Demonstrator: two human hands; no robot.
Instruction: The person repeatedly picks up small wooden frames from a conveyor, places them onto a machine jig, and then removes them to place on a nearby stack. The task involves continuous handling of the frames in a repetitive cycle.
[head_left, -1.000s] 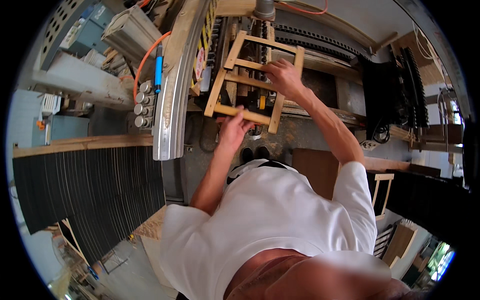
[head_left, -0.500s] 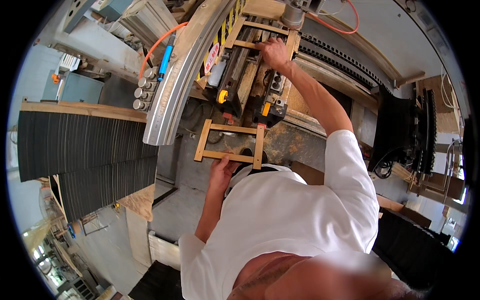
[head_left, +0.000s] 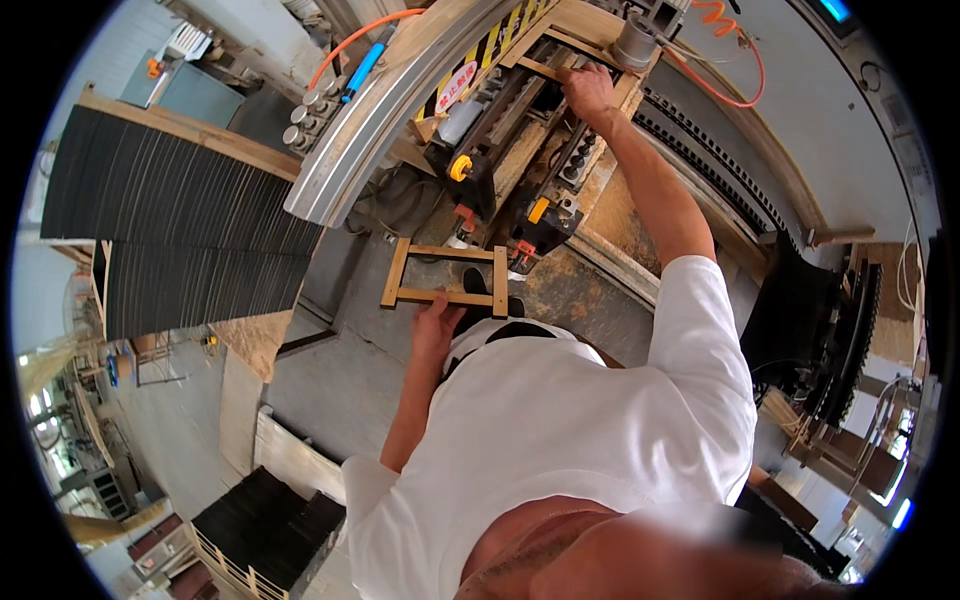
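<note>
My left hand [head_left: 433, 322] grips the bottom rail of a small rectangular wooden frame [head_left: 498, 281], held low in front of my white shirt, above the grey floor. My right arm stretches up to the machine bed. There my right hand [head_left: 588, 90] is closed on a second wooden frame [head_left: 541, 69] that lies among the clamps. Most of that frame is hidden by the hand and the machine parts.
A curved metal guard rail [head_left: 372, 143] runs across the machine's left side, with yellow-knobbed clamps [head_left: 459, 167] below it. Tall stacks of dark slats [head_left: 180, 235] stand at left. An orange coiled hose [head_left: 722, 45] hangs top right. Dark stacked parts [head_left: 800, 310] stand at right, and a low black stack [head_left: 262, 520] at bottom left.
The frames I held up together are now apart. My left hand has brought one frame down toward my body, while my right hand stays up at the machine with the other.
</note>
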